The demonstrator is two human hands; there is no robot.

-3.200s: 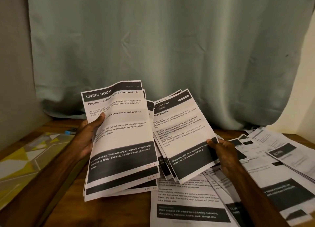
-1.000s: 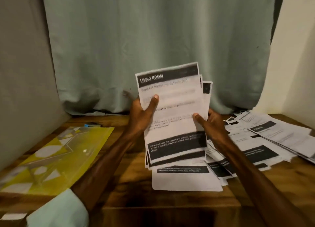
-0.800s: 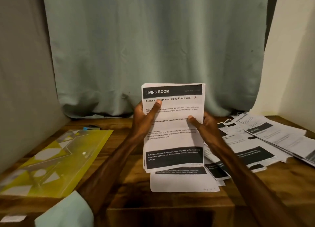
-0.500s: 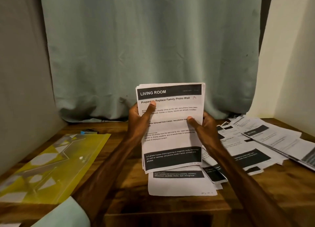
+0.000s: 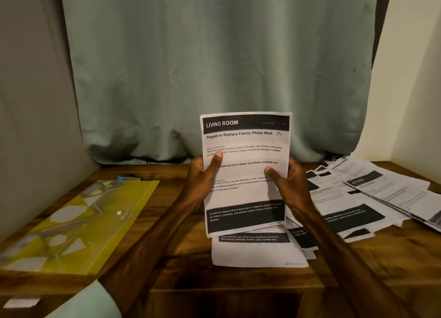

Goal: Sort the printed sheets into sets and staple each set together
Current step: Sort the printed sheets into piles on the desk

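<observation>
I hold a squared-up stack of printed sheets (image 5: 245,193) upright over the wooden table (image 5: 167,227); its top page is headed "LIVING ROOM". My left hand (image 5: 202,181) grips the stack's left edge with the thumb across the front. My right hand (image 5: 284,184) grips the right edge, thumb on the front as well. A single printed sheet (image 5: 255,250) lies flat on the table just below the stack. More loose printed sheets (image 5: 362,198) are spread in overlapping piles to the right. A small dark item with a blue end, perhaps the stapler (image 5: 128,177), lies at the back left.
A yellow transparent plastic folder (image 5: 71,224) lies on the table's left side. A pale green curtain (image 5: 214,66) hangs behind the table, with a grey wall on the left and a cream wall on the right. The table's front edge is close below my arms.
Earlier my hands held two fanned bundles apart. They have been brought together into one stack, and its edges have been evened up between both hands.
</observation>
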